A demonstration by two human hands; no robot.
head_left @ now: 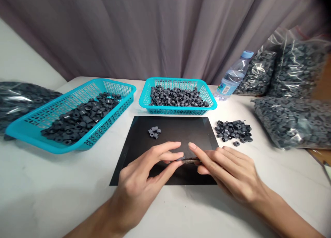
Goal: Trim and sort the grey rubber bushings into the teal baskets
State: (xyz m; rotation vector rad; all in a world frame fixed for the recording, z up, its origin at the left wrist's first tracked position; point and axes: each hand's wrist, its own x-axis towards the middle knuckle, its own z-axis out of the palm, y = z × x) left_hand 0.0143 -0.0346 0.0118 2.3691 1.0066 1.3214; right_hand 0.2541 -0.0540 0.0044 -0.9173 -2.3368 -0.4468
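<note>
My left hand (144,174) is over the black mat (181,131), its thumb and middle finger pinching a small dark grey piece (181,158), mostly hidden by the fingertips. Its index finger is stretched out above. From the right, my right hand (230,170) grips a thin metal tool (190,160) whose tip reaches the piece; its exact kind is hidden by the fingers. Several grey plastic rings (154,131) lie in a small cluster on the mat, beyond my left hand. A larger pile of rings (232,130) is on the white table, past my right hand.
Two turquoise baskets, one at the left (74,146) and one at the back (178,110), contain many grey rings. A water bottle (232,77) leans at the back right. Clear bags of grey pieces (294,122) crowd the right; another bag (20,100) lies far left.
</note>
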